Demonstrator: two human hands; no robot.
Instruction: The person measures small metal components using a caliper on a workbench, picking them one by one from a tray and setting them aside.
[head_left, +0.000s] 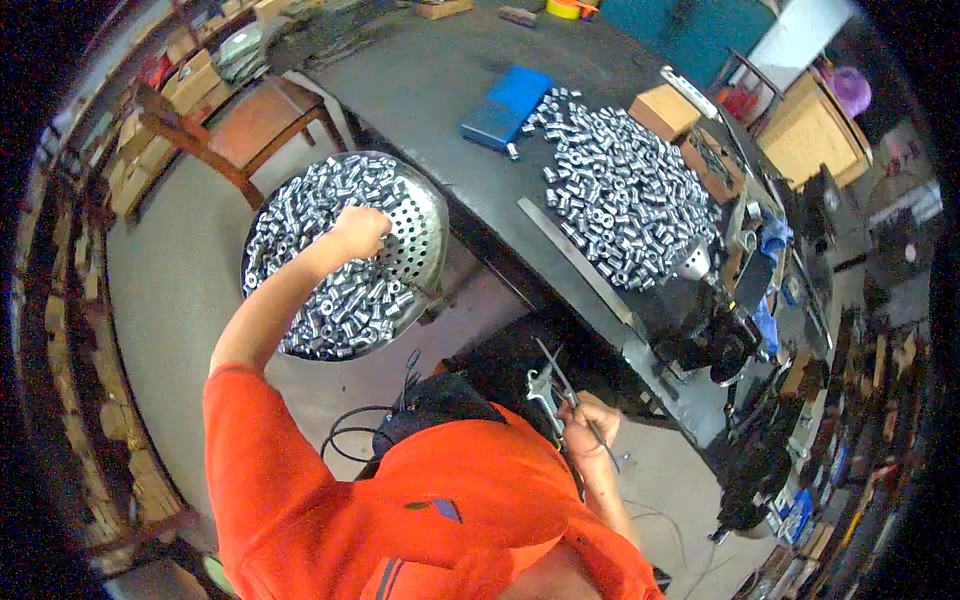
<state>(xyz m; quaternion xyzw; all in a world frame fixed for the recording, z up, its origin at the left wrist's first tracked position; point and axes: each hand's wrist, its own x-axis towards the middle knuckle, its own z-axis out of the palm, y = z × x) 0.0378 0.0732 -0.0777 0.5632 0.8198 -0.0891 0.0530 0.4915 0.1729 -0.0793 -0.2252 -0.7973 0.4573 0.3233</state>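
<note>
My left hand (362,232) is closed like a fist among the metal parts in a big round metal basin with holes (425,225); its fingertips are hidden, so what it holds cannot be made out. Short shiny metal sleeves (345,320) fill most of the basin. My right hand (592,425), held low between my body and the table, is closed around a thin grey metal rod (556,366). Close against that hand is a silver tool (541,388) shaped like an air blow gun; whether the fingers grip it too is unclear.
On the dark table (440,130) lies a heap of similar sleeves (620,185), beside a blue box (508,105), a cardboard box (665,110) and a flat metal bar (575,260). A black machine (705,330) stands at right. A wooden chair (255,120) is behind the basin.
</note>
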